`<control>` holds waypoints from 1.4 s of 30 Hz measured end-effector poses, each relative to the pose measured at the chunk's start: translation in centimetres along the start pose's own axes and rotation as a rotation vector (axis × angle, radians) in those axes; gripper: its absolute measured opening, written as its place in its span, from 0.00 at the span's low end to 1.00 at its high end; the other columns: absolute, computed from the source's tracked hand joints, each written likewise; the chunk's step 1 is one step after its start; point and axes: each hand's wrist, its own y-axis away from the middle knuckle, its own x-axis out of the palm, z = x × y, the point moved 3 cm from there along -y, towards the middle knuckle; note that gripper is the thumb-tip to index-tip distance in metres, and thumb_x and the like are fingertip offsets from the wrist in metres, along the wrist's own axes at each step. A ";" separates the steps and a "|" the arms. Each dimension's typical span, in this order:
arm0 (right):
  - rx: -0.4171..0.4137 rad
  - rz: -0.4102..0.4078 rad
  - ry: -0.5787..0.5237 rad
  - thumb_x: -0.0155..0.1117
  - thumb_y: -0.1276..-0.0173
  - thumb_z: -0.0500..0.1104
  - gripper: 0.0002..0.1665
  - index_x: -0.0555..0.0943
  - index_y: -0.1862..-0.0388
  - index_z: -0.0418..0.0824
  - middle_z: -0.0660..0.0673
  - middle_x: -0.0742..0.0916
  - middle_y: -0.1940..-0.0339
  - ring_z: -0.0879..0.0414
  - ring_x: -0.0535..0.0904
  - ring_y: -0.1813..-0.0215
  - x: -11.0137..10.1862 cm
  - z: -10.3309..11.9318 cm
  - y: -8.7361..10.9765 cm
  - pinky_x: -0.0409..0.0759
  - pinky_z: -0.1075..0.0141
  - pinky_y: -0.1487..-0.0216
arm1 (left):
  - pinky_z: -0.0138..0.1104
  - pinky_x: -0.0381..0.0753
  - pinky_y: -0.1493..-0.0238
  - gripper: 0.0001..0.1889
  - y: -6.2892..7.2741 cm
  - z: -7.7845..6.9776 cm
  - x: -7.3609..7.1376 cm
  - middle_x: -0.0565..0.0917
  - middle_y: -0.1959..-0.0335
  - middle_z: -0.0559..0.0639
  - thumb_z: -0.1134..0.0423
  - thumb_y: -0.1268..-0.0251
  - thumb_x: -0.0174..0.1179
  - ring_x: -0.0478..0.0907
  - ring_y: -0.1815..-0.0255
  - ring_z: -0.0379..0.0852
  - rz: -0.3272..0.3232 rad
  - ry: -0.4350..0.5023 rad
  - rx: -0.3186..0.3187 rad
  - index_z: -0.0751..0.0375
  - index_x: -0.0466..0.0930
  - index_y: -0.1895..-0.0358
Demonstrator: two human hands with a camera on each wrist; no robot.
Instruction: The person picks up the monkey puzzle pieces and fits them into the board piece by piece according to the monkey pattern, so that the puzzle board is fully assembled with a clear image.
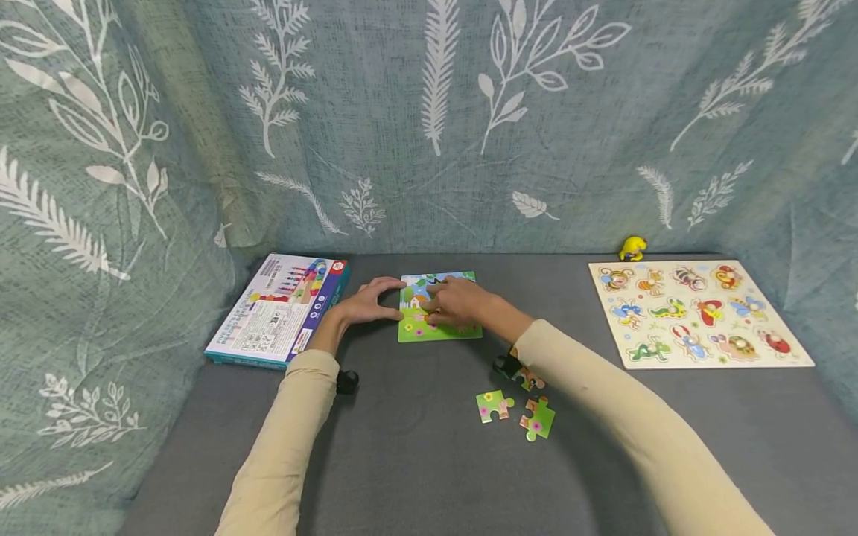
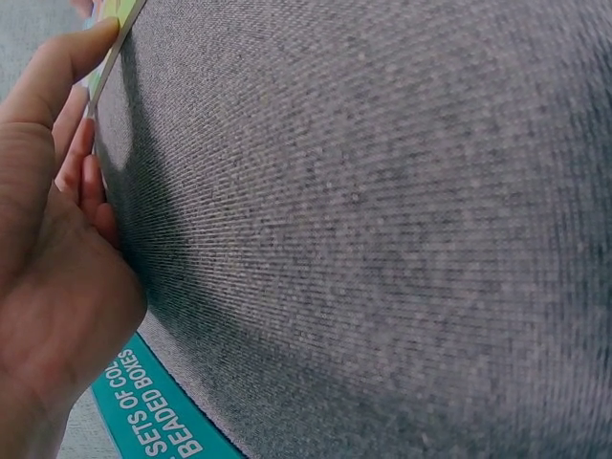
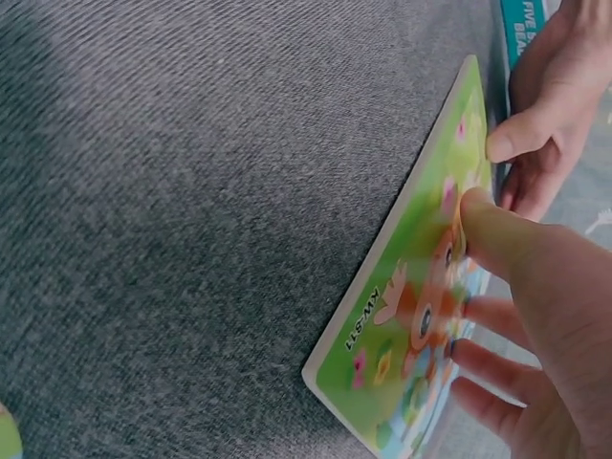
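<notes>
A picture puzzle board [image 1: 439,333] with a green meadow, flowers and a small house lies flat near the back of the table. My left hand [image 1: 365,304] is at its left edge, thumb and fingers spread apart; in the left wrist view the thumb [image 2: 96,43] touches the rim. Across the board's upper right reaches my right hand [image 1: 459,301], its fingertips and thumb pressing on the picture. In the right wrist view the puzzle board [image 3: 382,335] bears the print KW-811, and the right thumb [image 3: 497,229] rests on its surface.
Loose jigsaw pieces lie in front: a green one [image 1: 489,406], another green one [image 1: 541,420], and one [image 1: 529,381] partly under the right wrist. A toy box [image 1: 275,313] sits at left. An insect peg board [image 1: 700,316] and a yellow toy [image 1: 632,248] are at right.
</notes>
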 end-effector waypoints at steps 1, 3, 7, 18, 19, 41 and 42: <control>-0.002 -0.014 -0.019 0.53 0.25 0.54 0.22 0.79 0.37 0.50 0.41 0.81 0.43 0.45 0.78 0.54 0.0 0.0 0.0 0.75 0.54 0.47 | 0.66 0.51 0.32 0.40 -0.1 0.0 0.0 0.52 0.24 0.61 0.43 0.43 0.64 0.44 0.25 0.68 0.001 -0.004 0.004 0.50 0.63 0.27; -0.012 -0.043 -0.044 0.54 0.26 0.53 0.21 0.80 0.39 0.49 0.40 0.82 0.44 0.46 0.79 0.57 0.0 -0.1 -0.1 0.77 0.54 0.51 | 0.66 0.50 0.31 0.40 -0.1 0.0 -0.1 0.52 0.24 0.61 0.45 0.42 0.64 0.44 0.24 0.68 0.003 -0.003 -0.001 0.51 0.62 0.27; -0.059 -0.091 -0.073 0.56 0.26 0.52 0.20 0.83 0.43 0.47 0.40 0.83 0.52 0.51 0.76 0.66 0.1 -0.1 -0.1 0.75 0.59 0.61 | 0.65 0.49 0.29 0.37 0.2 -0.8 -0.1 0.50 0.23 0.63 0.55 0.38 0.62 0.43 0.23 0.67 0.004 -0.007 -0.042 0.58 0.60 0.26; 0.028 -0.025 -0.231 0.52 0.24 0.53 0.30 0.66 0.28 0.42 0.34 0.62 0.23 0.35 0.54 0.22 1.6 -0.2 0.5 0.58 0.47 0.24 | 0.64 0.49 0.29 0.37 0.4 -0.8 -0.1 0.51 0.23 0.63 0.56 0.37 0.62 0.44 0.23 0.67 0.005 -0.030 -0.040 0.59 0.60 0.26; 0.034 -0.018 -0.228 0.52 0.24 0.53 0.30 0.67 0.29 0.43 0.34 0.61 0.22 0.36 0.54 0.22 1.6 -0.1 0.5 0.58 0.48 0.24 | 0.64 0.49 0.29 0.37 0.4 -0.8 -0.1 0.51 0.23 0.63 0.56 0.37 0.62 0.45 0.23 0.67 0.004 -0.030 -0.041 0.58 0.60 0.26; -0.091 -0.195 -0.269 0.54 0.25 0.51 0.33 0.65 0.26 0.41 0.37 0.64 0.23 0.39 0.50 0.20 1.3 -2.4 3.4 0.55 0.44 0.24 | 0.64 0.49 0.29 0.37 0.0 -0.7 0.0 0.49 0.23 0.61 0.56 0.37 0.62 0.43 0.23 0.66 -0.005 -0.024 -0.073 0.56 0.59 0.26; -0.099 -0.218 -0.258 0.55 0.26 0.50 0.32 0.66 0.27 0.39 0.37 0.65 0.23 0.38 0.51 0.20 1.1 -2.4 4.4 0.56 0.44 0.24 | 0.64 0.49 0.29 0.37 0.0 -0.7 0.0 0.49 0.23 0.61 0.56 0.37 0.62 0.42 0.23 0.66 -0.003 -0.023 -0.071 0.56 0.59 0.26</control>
